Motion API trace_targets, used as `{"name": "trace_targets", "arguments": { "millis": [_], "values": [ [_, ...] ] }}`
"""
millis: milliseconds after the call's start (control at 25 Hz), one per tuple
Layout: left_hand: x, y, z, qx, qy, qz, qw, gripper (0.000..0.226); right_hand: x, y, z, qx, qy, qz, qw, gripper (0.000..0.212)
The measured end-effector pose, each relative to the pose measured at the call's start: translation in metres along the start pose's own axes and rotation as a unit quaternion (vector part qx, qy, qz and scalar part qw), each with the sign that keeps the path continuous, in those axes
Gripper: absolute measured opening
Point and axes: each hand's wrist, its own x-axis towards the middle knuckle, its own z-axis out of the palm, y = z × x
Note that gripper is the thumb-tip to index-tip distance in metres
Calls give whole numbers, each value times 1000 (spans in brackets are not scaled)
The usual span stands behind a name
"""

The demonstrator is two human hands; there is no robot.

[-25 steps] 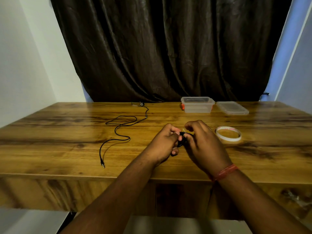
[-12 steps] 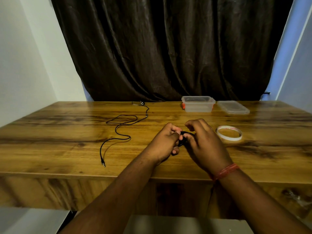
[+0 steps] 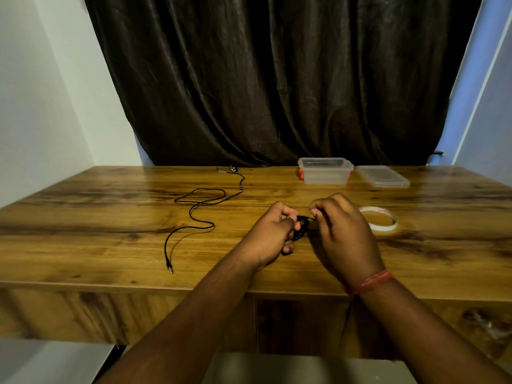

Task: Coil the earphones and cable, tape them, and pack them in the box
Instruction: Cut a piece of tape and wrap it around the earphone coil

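Over the middle of the wooden table (image 3: 83, 234) my left hand (image 3: 270, 231) pinches a small black coiled cable (image 3: 302, 227). My right hand (image 3: 342, 231) is just to its right, fingertips closed on a strand of that coil. A black pair of earphones (image 3: 194, 217) lies uncoiled to the left, its jack plug near the front edge and its earbuds at the far edge. A roll of white tape (image 3: 383, 227) lies flat beside my right hand. At the back stands the clear plastic box (image 3: 325, 171) with orange clips, open, and its lid (image 3: 382, 177) lies to its right.
A dark curtain (image 3: 263, 79) hangs behind the table's far edge. Light walls stand on both sides. The table's front edge runs under my forearms.
My hands have drawn slightly apart, so more of the black coil shows between them. The loose earphones, tape, box and lid have not moved.
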Motion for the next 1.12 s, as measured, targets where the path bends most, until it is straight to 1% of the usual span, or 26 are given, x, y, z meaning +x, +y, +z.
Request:
{"name": "trace_targets", "arguments": {
  "millis": [40, 120, 240, 480, 800, 1120],
  "values": [
    [0, 0, 0, -1, 0, 0, 1000, 14, 0, 1, -1, 2, 16, 2, 1000, 12],
    [0, 0, 1, 1, -2, -2, 1000, 15, -1, 1, -1, -2, 21, 3, 1000, 15],
    [-1, 0, 1, 1, -7, -4, 1000, 14, -1, -1, -1, -14, -8, -8, 1000, 18],
    [0, 0, 1, -5, -6, -1, 1000, 14, -2, 0, 1, -66, -67, -54, 994, 11],
    [1, -1, 0, -10, -4, -4, 1000, 12, -1, 0, 1, -95, -86, -61, 990, 12],
    [4, -2, -1, -11, 4, -15, 1000, 12, -1, -6, 0, -178, -116, -88, 973, 13]
  ]
}}
